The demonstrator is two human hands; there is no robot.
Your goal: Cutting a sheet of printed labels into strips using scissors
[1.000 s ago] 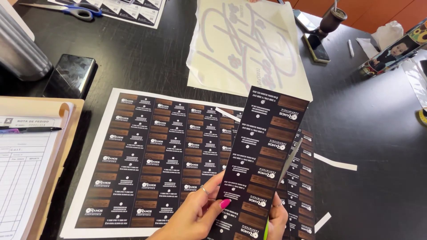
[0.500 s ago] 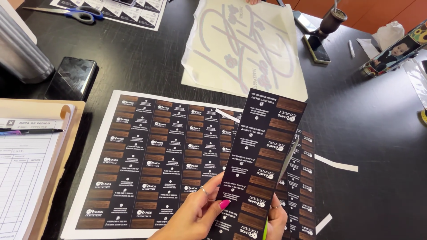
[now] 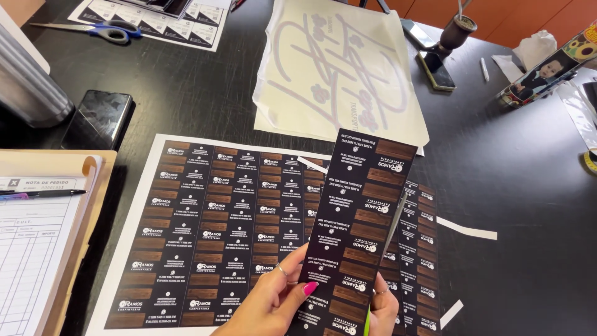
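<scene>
Head view looks down on a broad black desk top [image 3: 186, 106] that fills nearly the whole picture, with orange-brown cabinet fronts [image 3: 535, 15] along the far edge at 1 o'clock. At the centre lies the large white sheet printed with rows of small black-and-brown cards [image 3: 211, 230], flat on the desk. Beyond it at 12 o'clock rests a pale translucent sheet with looping grey-brown lettering [image 3: 339, 68], just touching the top of the strip as seen from here. A tan clipboard with a ruled white form [image 3: 37, 249] sits at 9 o'clock, a dark pen [image 3: 43, 194] lying across it. A brushed metal cylinder [image 3: 25, 81] stands at 10 o'clock, with a black phone [image 3: 99, 118] just beside it. Blue-handled scissors [image 3: 93, 30] lie at 11 o'clock on another printed sheet [image 3: 186, 28].

Held up slightly tilted at 5 o'clock is the long narrow strip of black-and-brown cards [image 3: 360, 230], cut free from the sheet and overlapping its right edge. The left hand [image 3: 273, 305], with pink nails and a ring, pinches the strip's lower left edge between thumb and fingers. The right hand [image 3: 382, 308] clamps the strip's lower right edge, mostly hidden behind it. Thin white paper offcuts [image 3: 466, 229] lie at 3 o'clock.
</scene>
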